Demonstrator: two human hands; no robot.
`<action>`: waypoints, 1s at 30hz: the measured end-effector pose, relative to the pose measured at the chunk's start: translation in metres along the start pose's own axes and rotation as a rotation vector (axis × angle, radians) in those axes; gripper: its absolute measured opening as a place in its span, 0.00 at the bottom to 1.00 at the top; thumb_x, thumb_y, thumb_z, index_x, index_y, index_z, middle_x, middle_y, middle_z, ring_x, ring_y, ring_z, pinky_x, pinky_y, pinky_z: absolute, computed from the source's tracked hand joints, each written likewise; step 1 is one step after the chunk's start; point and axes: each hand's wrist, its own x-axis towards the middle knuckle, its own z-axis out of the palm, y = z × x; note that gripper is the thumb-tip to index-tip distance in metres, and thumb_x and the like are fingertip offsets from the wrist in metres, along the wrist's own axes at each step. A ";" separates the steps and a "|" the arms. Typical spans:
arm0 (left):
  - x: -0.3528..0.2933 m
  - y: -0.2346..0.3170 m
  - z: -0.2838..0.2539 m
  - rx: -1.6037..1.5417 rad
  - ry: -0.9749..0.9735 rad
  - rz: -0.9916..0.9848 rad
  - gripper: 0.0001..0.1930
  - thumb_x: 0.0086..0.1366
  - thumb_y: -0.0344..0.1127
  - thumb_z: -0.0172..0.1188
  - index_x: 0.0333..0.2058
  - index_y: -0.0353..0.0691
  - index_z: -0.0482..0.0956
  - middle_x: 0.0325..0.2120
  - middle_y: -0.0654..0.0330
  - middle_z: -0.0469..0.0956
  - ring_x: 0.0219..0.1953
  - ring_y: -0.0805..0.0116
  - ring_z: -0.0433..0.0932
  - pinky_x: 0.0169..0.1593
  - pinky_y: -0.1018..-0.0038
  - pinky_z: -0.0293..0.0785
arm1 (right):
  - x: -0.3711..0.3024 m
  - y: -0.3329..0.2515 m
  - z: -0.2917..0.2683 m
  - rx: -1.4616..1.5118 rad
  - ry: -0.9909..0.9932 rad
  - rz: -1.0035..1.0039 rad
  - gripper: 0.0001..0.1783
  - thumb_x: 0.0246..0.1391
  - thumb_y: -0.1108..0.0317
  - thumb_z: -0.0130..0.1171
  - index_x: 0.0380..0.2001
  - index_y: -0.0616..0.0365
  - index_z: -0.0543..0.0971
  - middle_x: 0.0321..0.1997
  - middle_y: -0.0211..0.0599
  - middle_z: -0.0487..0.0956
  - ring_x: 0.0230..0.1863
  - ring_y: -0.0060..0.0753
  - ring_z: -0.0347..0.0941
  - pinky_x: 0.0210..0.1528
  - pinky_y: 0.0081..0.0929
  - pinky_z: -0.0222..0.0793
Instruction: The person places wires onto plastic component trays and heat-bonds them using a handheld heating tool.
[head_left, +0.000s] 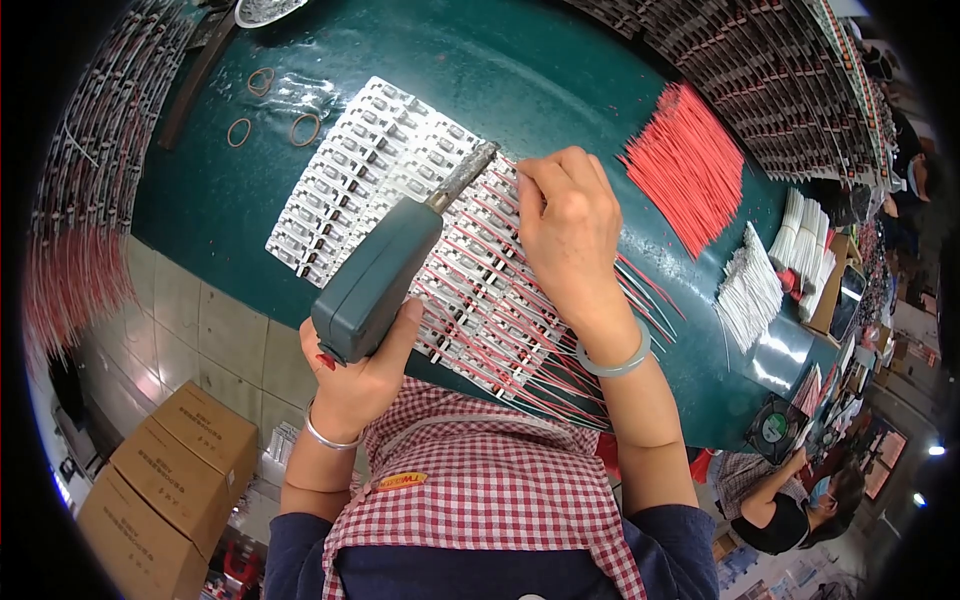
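My left hand [362, 388] grips a dark green soldering gun [382, 275]. The gun's grey, crusted tip reaches the upper edge of a white panel of small boards [345, 165] on the bench. Next to that tip, my right hand [572, 220] is closed, thumb and forefinger pinching a thin red wire [508, 162]. Many red and white wires [480, 300] lie in rows over the near right part of the panel, their loose ends passing under my right wrist. Small components line the panel's left part, where no wires lie.
On the green bench [480, 70] lie a red wire bundle [688, 170], white wire bundles [750, 285] and rubber bands [304, 129]. Stacked wired panels [780, 80] stand far right, others [110, 130] at left. Brown cartons [165, 480] sit lower left; a small fan [775, 428] and another person [790, 515] are at right.
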 end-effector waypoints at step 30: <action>-0.006 0.000 -0.005 0.031 -0.059 0.003 0.11 0.56 0.22 0.68 0.38 0.28 0.81 0.31 0.57 0.82 0.28 0.73 0.78 0.34 0.77 0.74 | 0.001 -0.004 0.011 0.054 -0.016 -0.015 0.04 0.46 0.81 0.62 0.26 0.64 0.76 0.37 0.43 0.75 0.40 0.48 0.72 0.43 0.41 0.68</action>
